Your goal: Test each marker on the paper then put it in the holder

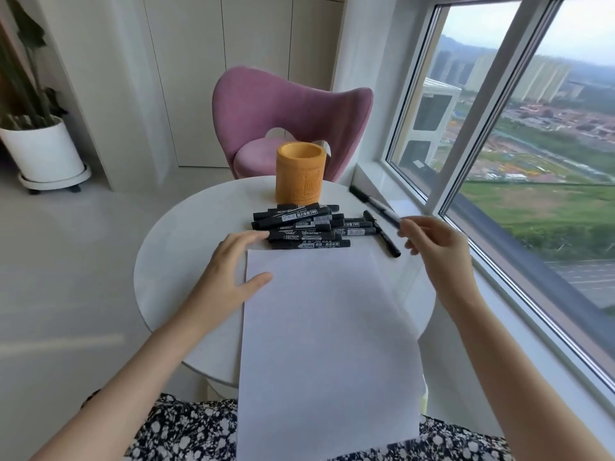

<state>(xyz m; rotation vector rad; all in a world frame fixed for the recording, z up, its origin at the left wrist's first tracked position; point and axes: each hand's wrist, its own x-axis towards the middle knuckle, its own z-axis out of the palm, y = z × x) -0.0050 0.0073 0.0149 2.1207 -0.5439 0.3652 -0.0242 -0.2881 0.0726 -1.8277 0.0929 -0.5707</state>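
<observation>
A white sheet of paper (319, 327) lies on the round white table (179, 247) and hangs over its near edge. Several black markers (299, 227) are piled just beyond the paper. Behind the pile stands an orange cylindrical holder (299, 176), and no marker shows above its rim. My left hand (233, 264) rests flat on the paper's upper left corner, fingers spread, fingertips touching the pile. My right hand (432, 247) hovers to the right of the pile and pinches one black marker (376, 204) by its near end; the marker points away toward the window sill. Another marker (382, 234) lies apart at the right.
A pink chair (289, 111) stands behind the table. The window sill (382, 181) and a large window run along the right, close to the table. A white plant pot (43, 151) sits on the floor at far left.
</observation>
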